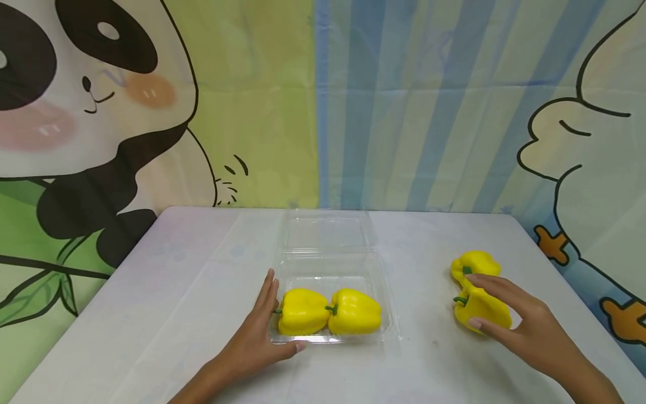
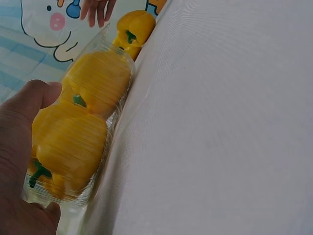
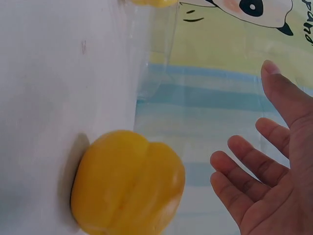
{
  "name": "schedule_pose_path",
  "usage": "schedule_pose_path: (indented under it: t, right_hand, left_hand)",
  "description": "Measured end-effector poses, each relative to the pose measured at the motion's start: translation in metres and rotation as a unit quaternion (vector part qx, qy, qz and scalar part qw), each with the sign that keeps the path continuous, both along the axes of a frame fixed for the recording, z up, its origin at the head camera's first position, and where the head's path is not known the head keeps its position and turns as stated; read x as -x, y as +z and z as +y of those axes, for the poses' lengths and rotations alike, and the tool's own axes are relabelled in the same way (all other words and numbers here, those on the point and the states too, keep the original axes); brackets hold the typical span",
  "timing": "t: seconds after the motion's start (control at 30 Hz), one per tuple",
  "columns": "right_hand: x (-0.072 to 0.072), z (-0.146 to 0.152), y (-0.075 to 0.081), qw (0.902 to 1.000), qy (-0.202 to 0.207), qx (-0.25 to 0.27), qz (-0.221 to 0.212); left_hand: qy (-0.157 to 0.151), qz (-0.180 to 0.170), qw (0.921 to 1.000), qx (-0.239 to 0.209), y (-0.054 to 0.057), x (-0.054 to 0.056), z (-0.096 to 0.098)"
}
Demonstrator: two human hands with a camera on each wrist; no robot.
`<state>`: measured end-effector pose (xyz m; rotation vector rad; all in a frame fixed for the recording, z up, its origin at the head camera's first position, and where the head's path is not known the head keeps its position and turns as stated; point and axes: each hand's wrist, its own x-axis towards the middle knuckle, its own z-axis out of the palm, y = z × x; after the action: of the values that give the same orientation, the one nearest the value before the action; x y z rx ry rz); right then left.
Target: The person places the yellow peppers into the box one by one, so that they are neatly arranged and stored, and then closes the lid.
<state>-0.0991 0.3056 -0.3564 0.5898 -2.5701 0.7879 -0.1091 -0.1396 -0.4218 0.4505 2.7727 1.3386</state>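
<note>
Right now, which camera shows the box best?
The head view: it shows nearly the whole box, its lid open behind two peppers; the left hand covers only some edge. The left wrist view shows mainly one side, close up; the right wrist view, only a blurry part.

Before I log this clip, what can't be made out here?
Head view: part of the nearer loose pepper, covered by the right hand.
Left wrist view: the right hand's wrist, cut off by the top edge.
Right wrist view: most of a boxed pepper, beyond the top edge; one loose pepper's end, below the bottom edge.
</note>
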Motion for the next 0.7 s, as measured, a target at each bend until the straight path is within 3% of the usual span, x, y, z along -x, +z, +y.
schedule_pose_path:
  t: [0.53,0.7]
  right_hand:
    - [0.001,0.039,-0.026,0.9949,-0.092,-0.015,-0.036]
    - [0.001,0.047,-0.035,0.9952,-0.087,-0.002,-0.045]
  left_hand:
    - [-0.003,0.013,0.9999,-0.002,-0.001,-0.001,-0.001]
    - [-0.002,0.017,0.9999,-0.004,-0.001,-0.001,-0.001]
